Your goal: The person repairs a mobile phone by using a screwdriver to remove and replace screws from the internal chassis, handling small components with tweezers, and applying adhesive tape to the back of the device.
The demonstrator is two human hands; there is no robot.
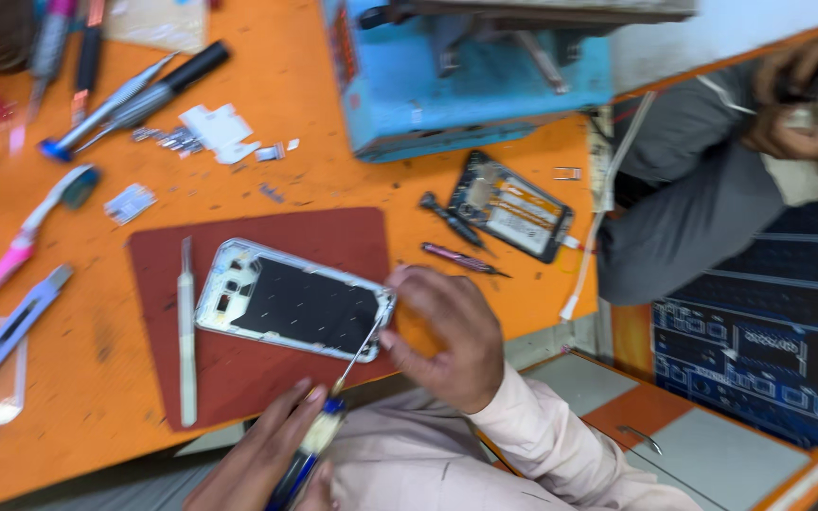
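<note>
Prying at an opened phone frame [293, 305] on the red mat [239, 378]

Left hand [262, 464] clamped on the screwdriver [328, 426], right hand [442, 331] pinching the frame's right end; its long axis runs left-right, mid-frame.

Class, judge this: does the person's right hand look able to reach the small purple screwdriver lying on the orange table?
Probably yes: the right hand rests at the phone frame, and the purple screwdriver lies just beyond it, nothing between.

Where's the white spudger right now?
In the head view, the white spudger lies lengthwise on the left part of the dark red mat, just left of the opened phone frame, away from both hands.
</note>
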